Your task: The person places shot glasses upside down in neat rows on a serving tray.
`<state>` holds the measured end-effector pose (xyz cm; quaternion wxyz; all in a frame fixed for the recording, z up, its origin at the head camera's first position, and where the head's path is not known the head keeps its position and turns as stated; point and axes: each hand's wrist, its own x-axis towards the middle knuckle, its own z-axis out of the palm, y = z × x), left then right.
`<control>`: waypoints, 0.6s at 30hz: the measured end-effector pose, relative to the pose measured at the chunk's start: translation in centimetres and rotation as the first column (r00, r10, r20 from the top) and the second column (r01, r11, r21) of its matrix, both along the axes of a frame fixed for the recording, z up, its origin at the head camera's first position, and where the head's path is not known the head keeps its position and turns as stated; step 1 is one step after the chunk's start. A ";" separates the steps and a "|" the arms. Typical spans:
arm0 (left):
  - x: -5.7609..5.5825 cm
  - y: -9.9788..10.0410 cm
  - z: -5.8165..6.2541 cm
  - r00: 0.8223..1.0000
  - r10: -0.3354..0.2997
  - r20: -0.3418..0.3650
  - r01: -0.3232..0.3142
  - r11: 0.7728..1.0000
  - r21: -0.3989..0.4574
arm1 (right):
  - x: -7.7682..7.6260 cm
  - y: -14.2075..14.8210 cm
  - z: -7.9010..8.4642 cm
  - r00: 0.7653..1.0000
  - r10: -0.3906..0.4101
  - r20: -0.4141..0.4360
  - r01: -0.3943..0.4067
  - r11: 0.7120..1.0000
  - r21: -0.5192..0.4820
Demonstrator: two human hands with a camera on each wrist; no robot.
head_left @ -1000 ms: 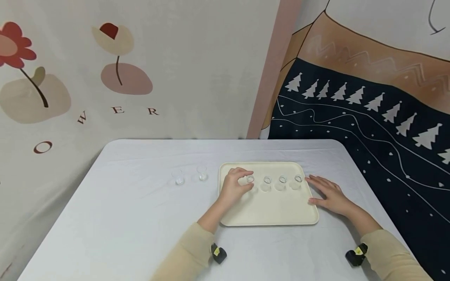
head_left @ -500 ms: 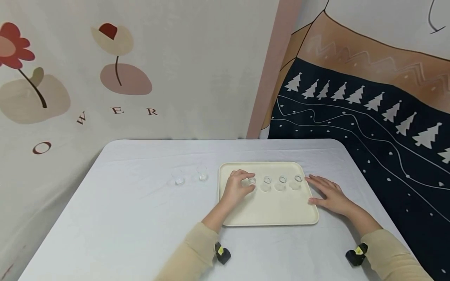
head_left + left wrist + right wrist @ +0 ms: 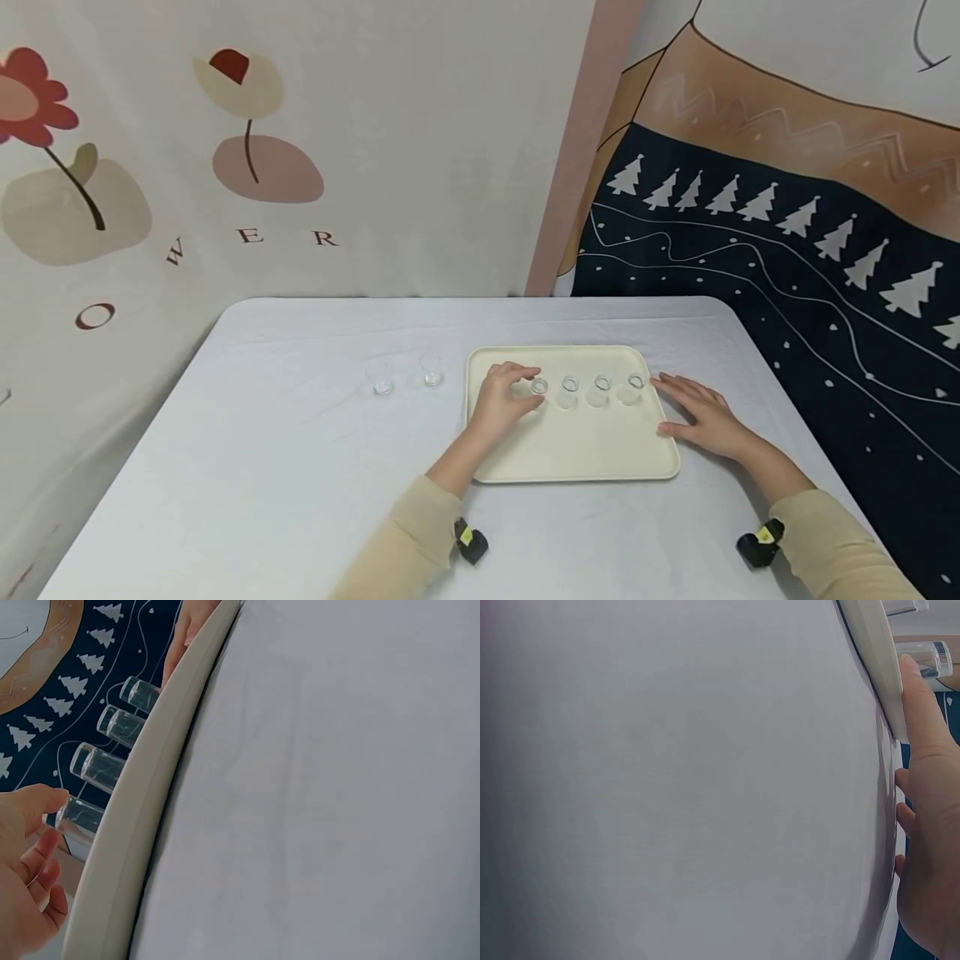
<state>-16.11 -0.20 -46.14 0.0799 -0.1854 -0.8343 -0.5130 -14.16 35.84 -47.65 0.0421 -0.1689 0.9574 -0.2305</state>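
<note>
Several small clear shot glasses (image 3: 570,388) stand in a row on a cream tray (image 3: 577,454), apparently upside down with thick bases up. At the row's left end, my left hand (image 3: 497,402) has thumb and index finger on either side of a glass (image 3: 539,387); a slight gap seems to show around its base. In the left wrist view, this glass (image 3: 81,817) stands upright beside the fingertips, other fingers loosely bent. My right hand (image 3: 701,417) rests with spread fingers at the tray's right edge, near the last glass (image 3: 934,658).
Two more shot glasses (image 3: 383,386) (image 3: 432,377) stand left of the tray, rims up, on the white tablecloth (image 3: 262,450). A patterned curtain and wall hanging (image 3: 750,250) lie beyond the table's far edge.
The left-end glass has shifted slightly right and nearer me, into the row. Over the last half second it stays nearly still while the left index finger draws back a little. The right hand stays put.
</note>
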 end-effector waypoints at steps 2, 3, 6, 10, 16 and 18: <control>0.1 -0.3 0.3 1.000 0.000 -0.009 0.000 1.000 0.009 | 0.0 0.0 0.0 1.000 0.001 -0.001 -0.001 1.000 0.000; 0.2 -0.4 0.5 1.000 0.000 -0.013 0.000 1.000 0.015 | 0.0 0.0 0.0 1.000 0.001 -0.002 -0.001 1.000 0.000; 0.6 -1.0 1.0 1.000 0.000 -0.004 0.000 0.999 0.036 | 0.1 -0.1 0.1 1.000 0.004 -0.004 -0.004 1.000 -0.001; 1.0 -1.9 1.8 1.000 0.011 0.015 -0.012 0.997 0.070 | 0.1 -0.1 0.2 1.000 0.002 -0.002 -0.002 1.000 -0.004; 1.3 -3.8 2.4 0.998 0.059 0.000 -0.058 0.992 0.116 | 0.1 -0.1 0.4 1.000 -0.002 0.006 0.002 1.000 -0.008; 1.4 -4.4 2.6 0.997 0.081 -0.010 -0.079 0.990 0.117 | 0.1 -0.2 0.4 1.000 -0.001 0.006 0.002 1.000 -0.011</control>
